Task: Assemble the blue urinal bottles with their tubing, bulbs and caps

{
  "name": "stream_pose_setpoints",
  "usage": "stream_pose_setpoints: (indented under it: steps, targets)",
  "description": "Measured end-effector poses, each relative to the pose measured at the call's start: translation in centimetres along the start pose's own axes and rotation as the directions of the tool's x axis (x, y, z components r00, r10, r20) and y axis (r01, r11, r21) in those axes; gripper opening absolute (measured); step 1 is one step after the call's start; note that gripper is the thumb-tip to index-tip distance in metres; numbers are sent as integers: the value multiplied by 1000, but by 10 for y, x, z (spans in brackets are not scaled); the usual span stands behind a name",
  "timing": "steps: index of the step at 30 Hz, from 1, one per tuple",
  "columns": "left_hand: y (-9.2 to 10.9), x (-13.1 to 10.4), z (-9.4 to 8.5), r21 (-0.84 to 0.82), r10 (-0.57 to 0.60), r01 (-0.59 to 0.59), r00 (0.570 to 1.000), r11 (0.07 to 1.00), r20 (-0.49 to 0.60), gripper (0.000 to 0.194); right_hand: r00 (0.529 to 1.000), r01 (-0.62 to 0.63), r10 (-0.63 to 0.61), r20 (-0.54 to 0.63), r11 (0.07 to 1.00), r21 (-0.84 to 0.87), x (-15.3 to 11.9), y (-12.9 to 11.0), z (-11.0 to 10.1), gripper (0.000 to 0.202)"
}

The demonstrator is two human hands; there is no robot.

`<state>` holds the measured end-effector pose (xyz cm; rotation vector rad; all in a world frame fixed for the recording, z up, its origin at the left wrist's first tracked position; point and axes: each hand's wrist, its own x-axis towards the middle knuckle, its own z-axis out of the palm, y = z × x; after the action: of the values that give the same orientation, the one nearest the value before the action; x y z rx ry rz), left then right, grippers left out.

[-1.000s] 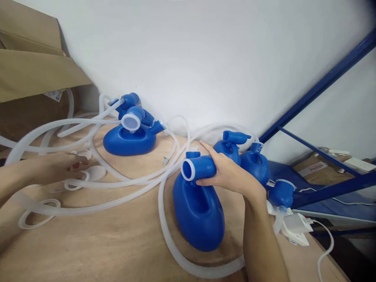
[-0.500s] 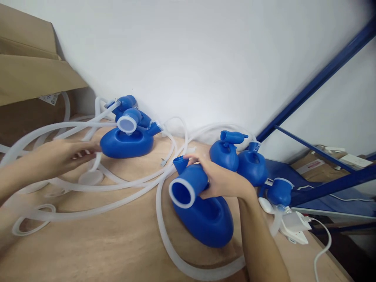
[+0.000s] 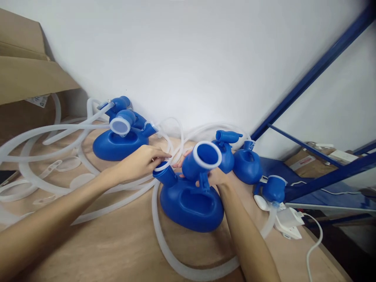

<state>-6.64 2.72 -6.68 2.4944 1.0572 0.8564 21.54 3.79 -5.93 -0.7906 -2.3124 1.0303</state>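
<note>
A blue urinal bottle [image 3: 190,223] rests on the wooden table in front of me. Its wide mouth, rimmed in white, points up toward me. From behind that neck my right hand [image 3: 216,177] grips the bottle, its fingers partly hidden. My left hand [image 3: 148,161] is at the short side spout [image 3: 166,178], fingers bent in a pinch. A thin white ring [image 3: 162,167] shows at the spout's opening, touching the left fingertips. I cannot tell how far it is seated.
More blue urinal bottles stand at the back left [image 3: 117,147] and right [image 3: 248,168]. Translucent hoses [image 3: 164,250] loop over the table. White caps [image 3: 68,163] lie left, beside a cardboard box [image 3: 35,78]. A charger on a power strip [image 3: 289,223] and blue metal frame [image 3: 317,74] stand right.
My left hand has moved right from the far-left bottle to the near bottle's spout, bringing a white ring. My right hand has turned the bottle, so its mouth now faces upward.
</note>
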Motion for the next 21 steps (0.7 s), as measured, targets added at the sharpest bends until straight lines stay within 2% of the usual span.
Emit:
stream_pose_setpoints:
  steps: [3,6,9,12,16,19,21]
  targets:
    - [2,-8,-11,16,-2,1,996,1000,86,37,999,-44,45,2,978,203,4,8,4,88]
    - [8,-10,-24,-62,-28,39,984,997,174,36,992,-86,104,-74,973,215,3,-1,7,91]
    - [17,-10,-30,-106,-21,46,975,993,222,43,952,-162,215,-216,957,241,2,-18,14,83]
    - [22,-12,-31,-107,-16,44,969,993,248,42,906,-201,291,-309,935,292,0,-31,27,77]
    - [18,-14,-26,-89,5,17,969,996,247,50,887,-234,306,-346,943,236,-6,-32,40,78]
    - [12,-11,-21,-122,44,-16,971,992,235,54,859,-289,311,-406,950,117,-8,-29,40,72]
    - [8,-10,-19,-145,51,-16,968,989,245,56,836,-315,359,-416,933,172,-7,-27,36,67]
